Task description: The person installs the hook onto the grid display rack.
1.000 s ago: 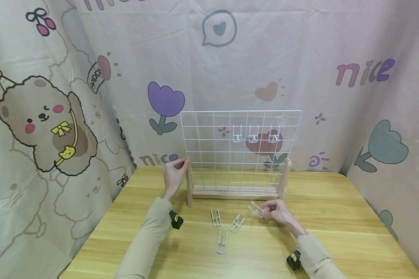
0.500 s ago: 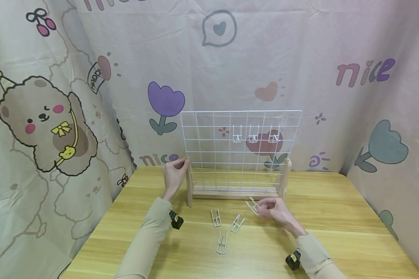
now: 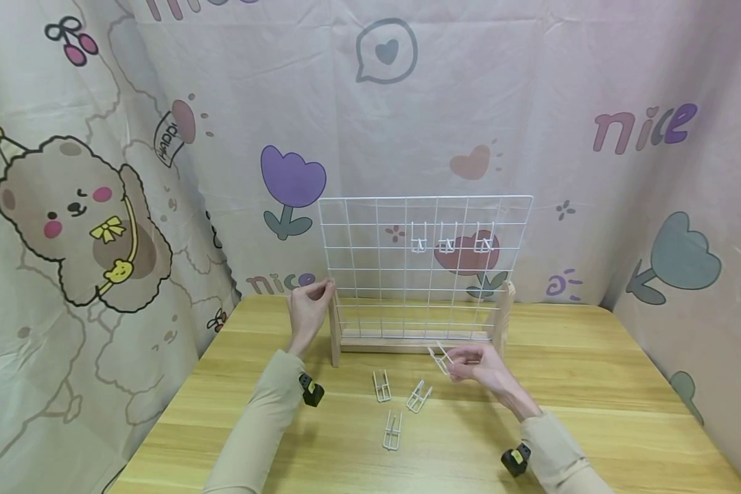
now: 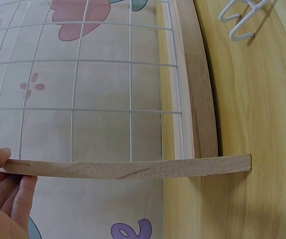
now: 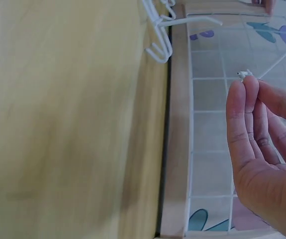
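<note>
In the head view, a white wire grid panel (image 3: 377,197) stands upright in a light wooden stand (image 3: 416,347). My left hand (image 3: 309,312) grips the top of the stand's left post, thumb on one side and fingers on the other; the left wrist view shows this post (image 4: 128,169) from up close. My right hand (image 3: 484,370) pinches a white wire hook (image 3: 440,361) between thumb and fingertips, tilted in the air just in front of the stand's base bar. In the right wrist view the fingertips cover most of this hook, and one thin prong (image 5: 278,61) sticks out.
Three hooks hang in a row on the panel's upper right: a left one (image 3: 418,245), a middle one (image 3: 447,245) and a right one (image 3: 484,245). Several loose hooks (image 3: 392,447) lie on the wooden table (image 3: 593,398). A printed curtain (image 3: 531,103) hangs behind.
My right hand has moved left and slightly up toward the stand, carrying the hook with it. The left hand stays on the post.
</note>
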The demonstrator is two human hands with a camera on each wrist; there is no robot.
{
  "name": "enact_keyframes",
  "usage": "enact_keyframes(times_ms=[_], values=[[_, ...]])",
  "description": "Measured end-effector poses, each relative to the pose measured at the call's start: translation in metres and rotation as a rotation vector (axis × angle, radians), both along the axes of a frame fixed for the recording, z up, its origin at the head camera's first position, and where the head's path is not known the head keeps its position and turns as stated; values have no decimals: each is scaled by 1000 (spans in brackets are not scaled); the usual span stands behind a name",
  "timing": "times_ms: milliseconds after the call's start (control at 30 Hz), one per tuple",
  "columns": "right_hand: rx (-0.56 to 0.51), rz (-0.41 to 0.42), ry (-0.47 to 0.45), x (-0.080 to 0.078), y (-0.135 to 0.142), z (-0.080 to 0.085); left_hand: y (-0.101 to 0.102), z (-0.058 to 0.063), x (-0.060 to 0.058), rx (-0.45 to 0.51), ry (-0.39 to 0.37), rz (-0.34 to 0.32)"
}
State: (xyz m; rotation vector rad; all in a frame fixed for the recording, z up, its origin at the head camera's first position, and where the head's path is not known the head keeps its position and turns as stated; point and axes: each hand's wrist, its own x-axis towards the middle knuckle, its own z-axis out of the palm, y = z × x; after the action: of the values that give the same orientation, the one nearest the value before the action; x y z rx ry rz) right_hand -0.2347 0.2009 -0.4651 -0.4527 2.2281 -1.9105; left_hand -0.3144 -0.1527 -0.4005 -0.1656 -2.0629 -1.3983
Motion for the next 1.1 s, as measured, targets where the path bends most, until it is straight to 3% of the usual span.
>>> enact_keyframes(times_ms=[500, 1100], values=[[-45, 34, 51, 6, -16, 21, 1, 1, 2, 11, -4, -5], [-122, 4, 61, 10, -38, 54, 0, 0, 1, 15, -9, -2]])
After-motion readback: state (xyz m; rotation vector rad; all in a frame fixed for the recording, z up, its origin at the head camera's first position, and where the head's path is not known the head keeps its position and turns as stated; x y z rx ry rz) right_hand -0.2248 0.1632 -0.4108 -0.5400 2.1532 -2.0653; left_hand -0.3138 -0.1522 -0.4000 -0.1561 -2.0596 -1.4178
